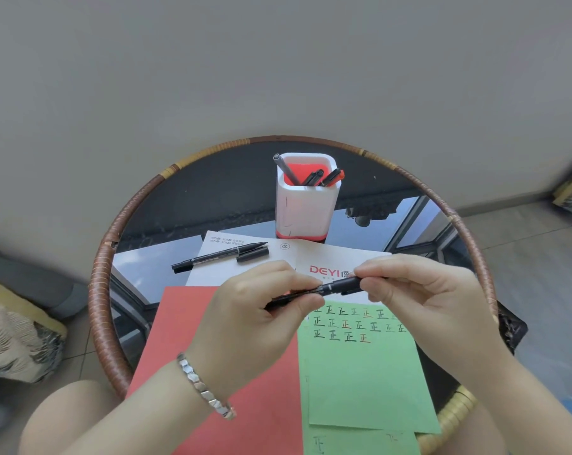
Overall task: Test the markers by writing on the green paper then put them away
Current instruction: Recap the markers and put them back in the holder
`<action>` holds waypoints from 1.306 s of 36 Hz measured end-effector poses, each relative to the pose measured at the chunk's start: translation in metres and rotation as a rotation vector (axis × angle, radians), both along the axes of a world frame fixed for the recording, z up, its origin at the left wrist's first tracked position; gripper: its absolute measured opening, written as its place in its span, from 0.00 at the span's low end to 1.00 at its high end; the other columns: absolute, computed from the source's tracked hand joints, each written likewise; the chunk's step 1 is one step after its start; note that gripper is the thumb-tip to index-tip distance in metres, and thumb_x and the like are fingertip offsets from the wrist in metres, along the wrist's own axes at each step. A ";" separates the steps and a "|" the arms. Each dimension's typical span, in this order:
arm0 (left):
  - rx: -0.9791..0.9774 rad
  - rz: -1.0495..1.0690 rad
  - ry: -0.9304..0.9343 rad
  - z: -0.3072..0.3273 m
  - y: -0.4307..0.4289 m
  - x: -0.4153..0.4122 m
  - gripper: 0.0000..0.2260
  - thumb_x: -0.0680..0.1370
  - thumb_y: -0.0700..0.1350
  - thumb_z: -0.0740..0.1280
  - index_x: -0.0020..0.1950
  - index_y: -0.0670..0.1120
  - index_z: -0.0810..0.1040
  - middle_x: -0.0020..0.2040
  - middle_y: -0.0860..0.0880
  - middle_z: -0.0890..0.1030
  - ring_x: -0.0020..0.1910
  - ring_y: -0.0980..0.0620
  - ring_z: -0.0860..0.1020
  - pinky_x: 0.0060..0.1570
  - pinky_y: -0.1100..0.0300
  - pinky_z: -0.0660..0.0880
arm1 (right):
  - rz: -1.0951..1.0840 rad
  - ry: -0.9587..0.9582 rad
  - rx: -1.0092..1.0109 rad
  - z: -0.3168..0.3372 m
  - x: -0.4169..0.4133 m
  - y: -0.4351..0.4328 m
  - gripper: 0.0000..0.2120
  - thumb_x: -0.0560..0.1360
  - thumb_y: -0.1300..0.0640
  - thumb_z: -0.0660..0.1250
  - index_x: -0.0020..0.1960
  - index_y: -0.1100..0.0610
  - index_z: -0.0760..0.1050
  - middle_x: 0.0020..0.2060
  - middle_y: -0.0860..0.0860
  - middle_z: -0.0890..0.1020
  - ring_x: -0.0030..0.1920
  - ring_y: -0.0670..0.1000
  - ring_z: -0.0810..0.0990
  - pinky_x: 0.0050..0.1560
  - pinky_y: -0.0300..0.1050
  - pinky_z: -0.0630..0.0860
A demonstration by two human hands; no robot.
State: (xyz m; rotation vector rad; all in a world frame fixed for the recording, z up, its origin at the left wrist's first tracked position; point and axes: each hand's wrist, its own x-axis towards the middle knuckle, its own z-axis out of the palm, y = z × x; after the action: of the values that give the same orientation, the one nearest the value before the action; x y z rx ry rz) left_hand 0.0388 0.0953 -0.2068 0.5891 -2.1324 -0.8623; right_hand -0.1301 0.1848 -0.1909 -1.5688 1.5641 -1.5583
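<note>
Fingers (pixel 278 274) of the left hand (pixel 255 310) curl round one end of a black marker (pixel 335 287), while the fingers of the right hand (pixel 425 290) pinch its other end. The marker is held nearly level in the air between them, above the far edge of the green paper (pixel 360 372). Whether its cap is fully seated cannot be told.

Rows of written characters (pixel 353 323), black and a few red, fill the top of the green paper. It lies on the desk (pixel 120 257), overlapping a red sheet (pixel 212 339) on its left. A second green sheet (pixel 360 443) shows at its near edge.

Beyond them lies a white printed sheet (pixel 310 252). On it rest an uncapped black marker (pixel 218 256) and, just beside its tip, a loose cap (pixel 253 253). Further back stands a white pen holder (pixel 306 208) with a red inside, holding several markers (pixel 314 177) that lean against its rim.

A metal bracelet (pixel 205 387) sits on the left wrist. The desk is round, with a woven rim and a glass top.
</note>
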 end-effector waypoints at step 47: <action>-0.051 0.086 -0.369 -0.008 -0.040 -0.006 0.11 0.76 0.53 0.60 0.44 0.50 0.79 0.35 0.56 0.78 0.34 0.58 0.73 0.36 0.59 0.70 | -0.148 -0.388 0.140 -0.018 0.025 -0.037 0.04 0.73 0.58 0.62 0.42 0.57 0.75 0.33 0.51 0.83 0.35 0.48 0.81 0.40 0.41 0.79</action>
State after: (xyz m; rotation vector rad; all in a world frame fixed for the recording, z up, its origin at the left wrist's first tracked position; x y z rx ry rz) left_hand 0.0325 0.0555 -0.2148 0.8606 -2.4282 -0.6897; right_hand -0.1054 0.1476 -0.2092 -1.0206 1.5533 -1.6690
